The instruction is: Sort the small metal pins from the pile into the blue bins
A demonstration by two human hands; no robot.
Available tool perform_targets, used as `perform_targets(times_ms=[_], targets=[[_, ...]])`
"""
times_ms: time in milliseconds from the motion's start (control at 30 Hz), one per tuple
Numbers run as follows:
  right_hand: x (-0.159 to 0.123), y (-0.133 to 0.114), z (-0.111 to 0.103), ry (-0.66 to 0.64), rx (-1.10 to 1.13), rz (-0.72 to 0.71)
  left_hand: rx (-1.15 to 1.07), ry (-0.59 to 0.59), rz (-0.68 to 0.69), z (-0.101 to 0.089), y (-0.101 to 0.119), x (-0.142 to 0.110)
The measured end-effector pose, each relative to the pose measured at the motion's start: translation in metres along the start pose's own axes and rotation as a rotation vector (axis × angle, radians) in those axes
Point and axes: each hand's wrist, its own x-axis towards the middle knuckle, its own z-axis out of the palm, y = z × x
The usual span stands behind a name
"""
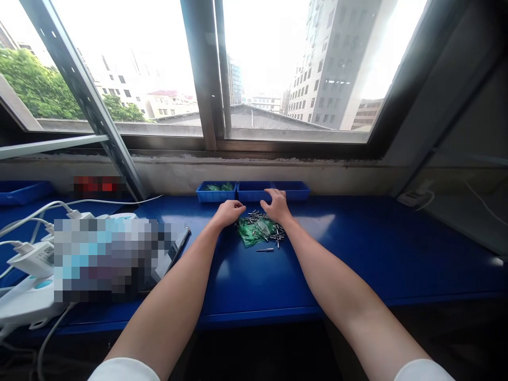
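Observation:
A pile of small, slim metal pieces that look like rivets (278, 233) lies on the blue tabletop, mixed with green plastic bags (250, 232). At the pile's back left edge is my left hand (229, 213), fingers closed together; whatever they may pinch is too small to make out. My right hand (278, 206) hovers over the back right of the pile, thumb and fingers apart, with nothing visible between them. One loose metal piece (265, 250) lies by itself in front of the heap.
Along the wall stand a blue bin holding green bags (216, 187), a middle blue bin (252, 193) and a right blue bin (298, 191). A white power strip (27, 296) with plugs and cables lies left, near a dark-edged device (179, 245). A metal shelf post (91, 90) rises there.

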Motion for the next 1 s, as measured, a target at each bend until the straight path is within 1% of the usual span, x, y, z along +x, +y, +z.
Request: perform_targets(times_ms=[33,100,133,167,200,233,300,400,500,667,733,867,1000], targets=[[-0.001,-0.005,-0.001,-0.033,0.044,-0.038,-0.066,0.03,0.024,0.003,0.001,0.001],[-0.004,-0.016,-0.002,-0.175,0.167,-0.101,-0.216,0.079,0.079,0.009,0.003,0.002],[-0.005,-0.02,-0.003,-0.247,0.233,-0.114,-0.294,0.098,0.104,0.012,0.005,0.003],[-0.007,-0.024,-0.003,-0.286,0.285,-0.118,-0.37,0.116,0.117,0.015,0.007,0.003],[-0.008,-0.027,-0.003,-0.302,0.323,-0.114,-0.444,0.135,0.121,0.018,0.009,0.003],[-0.009,-0.029,-0.002,-0.292,0.344,-0.107,-0.511,0.15,0.117,0.02,0.011,0.003],[-0.01,-0.03,-0.002,-0.242,0.35,-0.093,-0.62,0.165,0.098,0.023,0.015,0.003],[-0.009,-0.027,-0.001,-0.209,0.338,-0.072,-0.702,0.157,0.07,0.023,0.017,0.002],[-0.008,-0.023,-0.001,-0.208,0.325,-0.053,-0.671,0.151,0.081,0.022,0.016,0.001],[-0.007,-0.022,-0.003,-0.21,0.33,-0.043,-0.509,0.109,0.161,0.018,0.011,0.0],[-0.007,-0.022,-0.003,-0.201,0.352,-0.018,-0.422,0.111,0.158,0.016,0.01,0.0],[-0.005,-0.02,-0.001,-0.167,0.547,0.058,-0.234,0.138,0.118,0.013,0.009,-0.002],[-0.004,-0.02,-0.002,-0.176,0.711,0.123,-0.135,0.147,0.122,0.01,0.01,-0.003]])
